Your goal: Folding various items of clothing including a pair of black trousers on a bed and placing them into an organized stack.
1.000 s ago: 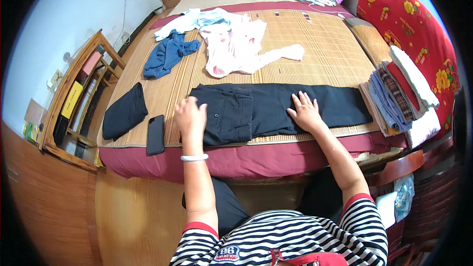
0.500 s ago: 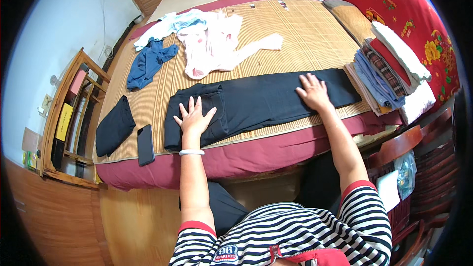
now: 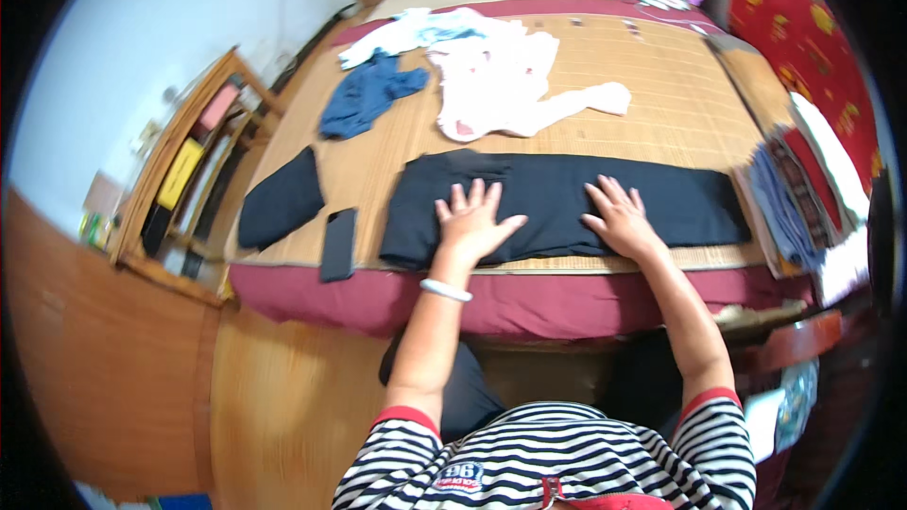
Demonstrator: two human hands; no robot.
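Note:
A pair of black trousers (image 3: 557, 198), folded lengthwise, lies flat across the near side of the bed mat. My left hand (image 3: 475, 219), with a pale bangle at its wrist, rests with spread fingers on the trousers near the waist end. Farther along the cloth, my right hand (image 3: 619, 217) lies open on it, fingers apart. Neither hand grips anything. Left of the trousers are a dark phone (image 3: 338, 244) and a folded black garment (image 3: 282, 200).
Beyond the trousers lie a crumpled pale pink garment (image 3: 496, 76) and a dark blue one (image 3: 370, 94). A stack of folded clothes (image 3: 789, 194) stands at the mat's right edge. A wooden shelf (image 3: 179, 170) is at the left, a wooden chair (image 3: 798, 340) at the right.
The view has swung left, shifting the scene rightward. My right hand has slid along the trousers toward my left hand, so the two are closer together. Both stay open on the cloth.

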